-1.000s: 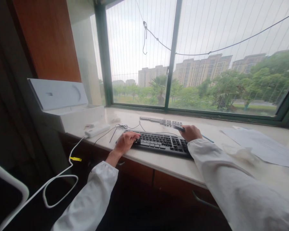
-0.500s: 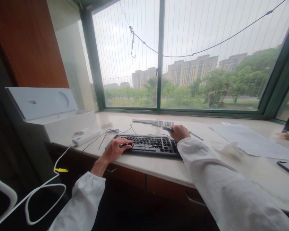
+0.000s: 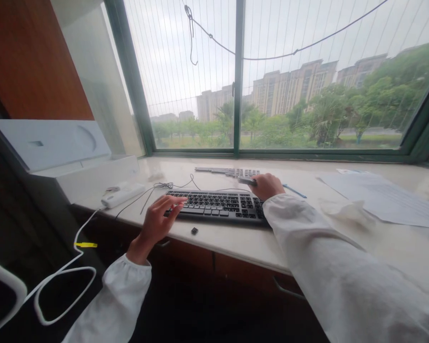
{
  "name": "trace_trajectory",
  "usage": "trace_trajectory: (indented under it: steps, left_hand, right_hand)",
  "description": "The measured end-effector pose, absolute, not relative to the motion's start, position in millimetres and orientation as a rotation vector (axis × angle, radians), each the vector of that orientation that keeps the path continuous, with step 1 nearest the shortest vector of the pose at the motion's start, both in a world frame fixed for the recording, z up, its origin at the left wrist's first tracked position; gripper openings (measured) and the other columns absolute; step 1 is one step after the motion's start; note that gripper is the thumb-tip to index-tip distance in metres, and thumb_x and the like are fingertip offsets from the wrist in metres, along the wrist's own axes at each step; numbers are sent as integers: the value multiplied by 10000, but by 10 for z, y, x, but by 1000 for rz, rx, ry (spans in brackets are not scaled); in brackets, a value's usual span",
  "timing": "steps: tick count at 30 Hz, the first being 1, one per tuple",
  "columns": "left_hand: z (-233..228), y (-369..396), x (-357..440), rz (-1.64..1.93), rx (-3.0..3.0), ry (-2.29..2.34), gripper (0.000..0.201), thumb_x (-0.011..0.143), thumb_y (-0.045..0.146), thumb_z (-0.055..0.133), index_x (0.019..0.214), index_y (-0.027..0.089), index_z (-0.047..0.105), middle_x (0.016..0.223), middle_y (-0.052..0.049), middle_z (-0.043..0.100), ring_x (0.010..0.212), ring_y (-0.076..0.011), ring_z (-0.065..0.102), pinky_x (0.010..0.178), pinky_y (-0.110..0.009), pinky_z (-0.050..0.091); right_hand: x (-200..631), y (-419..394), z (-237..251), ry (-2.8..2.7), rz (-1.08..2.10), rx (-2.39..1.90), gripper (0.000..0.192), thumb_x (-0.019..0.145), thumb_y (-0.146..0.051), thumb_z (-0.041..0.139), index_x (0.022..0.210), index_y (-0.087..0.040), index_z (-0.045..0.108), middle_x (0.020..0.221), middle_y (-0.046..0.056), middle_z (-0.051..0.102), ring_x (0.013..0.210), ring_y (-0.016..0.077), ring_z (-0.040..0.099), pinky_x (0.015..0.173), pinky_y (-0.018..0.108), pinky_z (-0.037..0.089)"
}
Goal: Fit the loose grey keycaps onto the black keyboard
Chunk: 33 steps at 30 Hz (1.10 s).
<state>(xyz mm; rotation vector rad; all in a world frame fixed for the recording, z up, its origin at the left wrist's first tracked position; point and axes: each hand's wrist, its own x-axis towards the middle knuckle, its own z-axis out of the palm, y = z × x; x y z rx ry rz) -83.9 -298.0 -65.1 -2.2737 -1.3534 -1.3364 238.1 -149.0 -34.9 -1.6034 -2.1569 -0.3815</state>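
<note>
Here, head view, the only one. Item: a flat black plastic computer keyboard (image 3: 218, 206) lay on the pale stone window ledge (image 3: 243, 240), near its front edge. The left hand (image 3: 159, 220) hovered at the keyboard's left end, fingers loosely spread and holding nothing; a small loose black keycap (image 3: 194, 231) sat on the ledge just beside it. The right hand (image 3: 268, 186) was curled at the keyboard's far right corner, closed on a short dark tool (image 3: 246, 181) (kind not discernible). A second, grey slim keyboard (image 3: 227, 171) lay behind.

Handling, as a judgement: caps probably come off best lifted straight up, the board steadied by the free hand, and each loose cap kept away from the ledge's edge.

Not legible: key markings, the tool's tip, and which key socket stood empty. The right forearm's white sleeve (image 3: 329, 257) covered the board's near right corner.
</note>
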Motion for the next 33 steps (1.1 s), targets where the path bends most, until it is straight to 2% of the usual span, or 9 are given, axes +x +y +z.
trace_trajectory:
  steps: [3,6,12,16,19,24,29,33]
  left_hand:
    - [-786,-3233,-740,-1286,-2357,-1308,302,859,355,642,1138,240,665,1072,-56,658,962,-187,604,855,-317,504]
    - [-922,-3361,-649,-1182,-2412,-1382,350,832,351,678,1172,272,659,1098,-53,645,1005,-196,588,880,-327,495]
    - [-937,-3395,-574,-1237,-2468,-1364,157,839,281,676,991,251,704,954,-24,688,917,-165,606,848,-298,498]
    - [-835,-3412,-557,-1292,-2398,-1313,112,857,258,656,963,229,678,934,-17,695,827,-140,617,787,-268,507]
    - [-692,-3331,-548,-1312,-2305,-1365,123,845,318,668,912,215,655,897,-10,697,738,-128,608,724,-254,508]
    - [-281,-2939,-495,-1323,-2200,-1376,229,818,413,676,905,206,633,861,-5,698,707,-131,625,693,-248,508]
    - [196,-2224,-366,-1279,-2324,-1251,299,844,373,642,1086,197,628,958,-39,700,750,-144,655,718,-271,522]
    - [399,-1557,-262,-1134,-2445,-1155,225,847,343,621,982,179,696,1001,-68,700,745,-143,655,745,-287,520]
  right_hand:
    - [2392,-1466,-357,-2169,-377,-1616,232,836,-338,522,785,-212,710,816,95,707,731,222,628,630,279,366]
    - [2393,-1446,-375,-2200,-375,-1616,239,838,-354,529,759,-203,697,801,96,701,721,221,624,620,277,358]
    - [2371,-1445,-393,-2220,-383,-1603,225,831,-343,540,744,-200,691,778,84,695,697,215,617,602,276,342]
    - [2353,-1460,-381,-2223,-372,-1598,216,826,-335,546,739,-204,695,761,79,693,694,211,615,603,275,345]
    - [2338,-1475,-374,-2239,-370,-1587,215,830,-337,544,755,-207,699,785,77,701,707,207,616,616,273,355]
    - [2316,-1501,-378,-2260,-385,-1577,211,835,-315,532,783,-207,706,804,70,705,731,193,620,642,265,374]
    - [2299,-1497,-387,-2271,-403,-1588,224,839,-289,500,789,-213,705,808,62,708,726,184,623,635,261,380]
    - [2307,-1498,-387,-2284,-422,-1596,224,832,-289,496,771,-215,699,795,56,711,720,188,630,629,263,382]
